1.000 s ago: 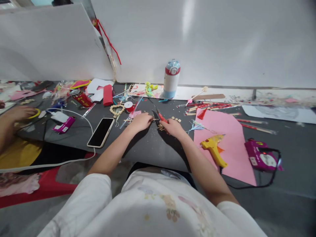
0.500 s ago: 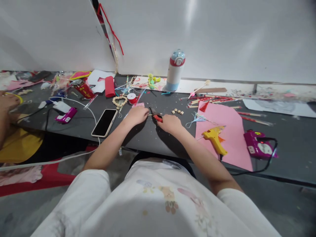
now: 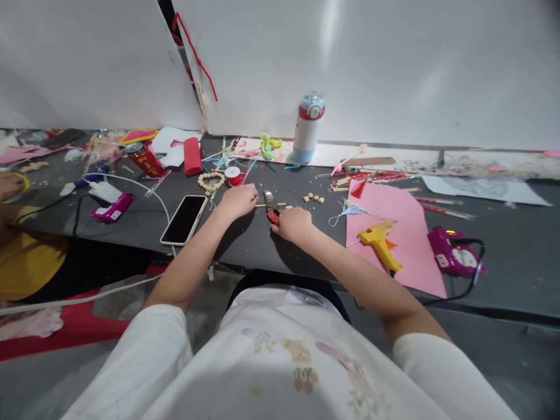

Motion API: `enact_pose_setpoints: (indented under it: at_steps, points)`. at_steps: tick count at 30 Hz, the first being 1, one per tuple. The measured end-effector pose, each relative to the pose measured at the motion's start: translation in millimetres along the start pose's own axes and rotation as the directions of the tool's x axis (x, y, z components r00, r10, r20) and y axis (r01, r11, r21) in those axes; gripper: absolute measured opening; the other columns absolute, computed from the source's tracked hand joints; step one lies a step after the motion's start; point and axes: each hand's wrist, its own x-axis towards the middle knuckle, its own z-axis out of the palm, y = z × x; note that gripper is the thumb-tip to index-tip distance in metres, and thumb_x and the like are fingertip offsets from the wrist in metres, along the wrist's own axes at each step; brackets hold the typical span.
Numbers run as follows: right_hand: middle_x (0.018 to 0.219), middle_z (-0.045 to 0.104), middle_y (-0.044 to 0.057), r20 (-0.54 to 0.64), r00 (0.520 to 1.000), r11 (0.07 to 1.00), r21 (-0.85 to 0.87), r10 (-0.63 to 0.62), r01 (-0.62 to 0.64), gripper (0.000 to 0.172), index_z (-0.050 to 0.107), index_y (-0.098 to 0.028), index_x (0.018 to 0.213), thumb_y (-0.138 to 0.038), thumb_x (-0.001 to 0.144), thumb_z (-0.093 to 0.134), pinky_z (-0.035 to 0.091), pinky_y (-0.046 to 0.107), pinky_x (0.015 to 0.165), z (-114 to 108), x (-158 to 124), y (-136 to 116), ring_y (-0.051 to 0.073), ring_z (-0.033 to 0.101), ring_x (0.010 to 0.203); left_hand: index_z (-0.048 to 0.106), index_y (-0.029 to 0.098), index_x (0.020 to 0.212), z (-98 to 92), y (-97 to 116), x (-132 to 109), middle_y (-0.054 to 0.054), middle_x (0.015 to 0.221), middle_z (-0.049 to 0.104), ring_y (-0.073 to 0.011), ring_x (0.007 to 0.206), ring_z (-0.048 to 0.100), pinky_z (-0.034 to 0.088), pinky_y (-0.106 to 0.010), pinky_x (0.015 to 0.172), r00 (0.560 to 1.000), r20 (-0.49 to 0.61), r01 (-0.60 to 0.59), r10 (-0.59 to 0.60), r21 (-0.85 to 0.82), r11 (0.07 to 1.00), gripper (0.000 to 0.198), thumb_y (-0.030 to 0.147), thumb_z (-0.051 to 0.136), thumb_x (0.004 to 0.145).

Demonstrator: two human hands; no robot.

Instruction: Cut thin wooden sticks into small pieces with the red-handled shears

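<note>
My left hand (image 3: 238, 201) is closed in a pinch on a thin wooden stick (image 3: 261, 205) that lies across the dark table (image 3: 271, 256). My right hand (image 3: 294, 224) is wrapped round red-handled cutting pliers (image 3: 270, 205), whose jaws sit at the stick. Several small cut wooden pieces (image 3: 314, 199) lie just right of the pliers.
A phone (image 3: 184, 219) lies left of my left arm. A yellow glue gun (image 3: 378, 243) rests on pink paper (image 3: 389, 233); a purple device (image 3: 454, 258) is further right. A bottle (image 3: 307, 126), red can (image 3: 143, 159), ribbon spool (image 3: 233, 175) stand behind. Another person's hand (image 3: 11, 185) is far left.
My right hand has drawn a little back towards me with the pliers, and their jaws now point away from me at the stick. The view has shifted slightly.
</note>
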Motion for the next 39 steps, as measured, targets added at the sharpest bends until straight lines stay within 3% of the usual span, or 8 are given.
enact_pose_setpoints:
  at_steps: [4,9,13,19,27,34,39]
  points:
    - [0.099,0.067,0.024,-0.086,0.996,0.989,-0.140,0.029,-0.041,0.053,0.069,-0.011,0.100,-0.056,0.082,0.049,0.049,0.039,0.080,-20,26,14,0.032,0.062,0.101,0.067,0.022,0.094,-1.6,-3,10,-0.010,0.095,0.069,-0.0228,0.086,0.065,0.045,-0.030,0.071,1.000,0.000,0.015,-0.015,-0.016,1.000,0.032,0.035,0.039,0.087]
    - [0.111,0.064,0.024,-0.212,0.977,0.981,-0.186,0.021,-0.061,0.037,0.064,-0.008,0.109,-0.033,0.085,0.050,0.047,0.037,0.083,-47,92,36,0.031,0.061,0.105,0.066,0.023,0.100,-2.3,-9,25,-0.010,0.101,0.069,-0.0227,0.091,0.064,0.046,-0.030,0.075,0.999,0.028,0.041,-0.039,-0.062,0.997,0.033,0.036,0.040,0.086]
    - [0.110,0.064,0.025,-0.265,0.962,0.976,-0.186,0.063,-0.115,0.034,0.061,-0.006,0.112,-0.022,0.084,0.049,0.048,0.038,0.080,-56,147,48,0.032,0.061,0.104,0.067,0.021,0.098,-4.1,-18,36,-0.011,0.101,0.068,-0.0236,0.093,0.063,0.047,-0.033,0.078,0.999,0.041,0.037,-0.032,-0.113,0.993,0.032,0.033,0.039,0.087]
    - [0.112,0.062,0.025,-0.314,0.947,0.975,-0.180,0.069,-0.130,0.039,0.055,-0.005,0.117,-0.030,0.089,0.047,0.045,0.033,0.082,-59,203,52,0.028,0.060,0.106,0.067,0.018,0.096,-7.8,-30,53,-0.012,0.097,0.068,-0.0251,0.093,0.063,0.047,-0.034,0.076,0.997,0.062,0.052,-0.044,-0.132,0.990,0.031,0.032,0.041,0.086]
    - [0.109,0.063,0.023,-0.296,0.955,0.971,-0.229,0.004,-0.075,0.041,0.057,-0.005,0.113,-0.035,0.086,0.052,0.045,0.033,0.081,-60,228,54,0.029,0.060,0.104,0.067,0.017,0.091,-14.5,-36,69,-0.013,0.092,0.069,-0.0263,0.089,0.064,0.046,-0.035,0.073,0.998,0.067,0.018,-0.011,-0.110,0.994,0.033,0.032,0.039,0.087]
    - [0.111,0.062,0.024,-0.271,0.959,0.961,-0.276,-0.084,0.006,0.040,0.053,-0.006,0.120,-0.031,0.089,0.047,0.044,0.034,0.085,-64,228,53,0.028,0.059,0.105,0.066,0.017,0.091,-11.2,-38,75,-0.012,0.091,0.068,-0.0254,0.088,0.064,0.046,-0.034,0.073,0.998,0.055,-0.004,0.010,-0.108,0.994,0.032,0.032,0.038,0.088]
    - [0.111,0.062,0.024,-0.259,0.958,0.953,-0.300,-0.120,0.038,0.035,0.058,-0.006,0.113,-0.028,0.089,0.045,0.042,0.037,0.087,-63,225,50,0.030,0.058,0.106,0.066,0.016,0.091,-7.0,-37,81,-0.013,0.093,0.067,-0.0260,0.088,0.064,0.047,-0.035,0.073,0.999,0.045,-0.005,0.009,-0.074,0.997,0.032,0.029,0.037,0.088]
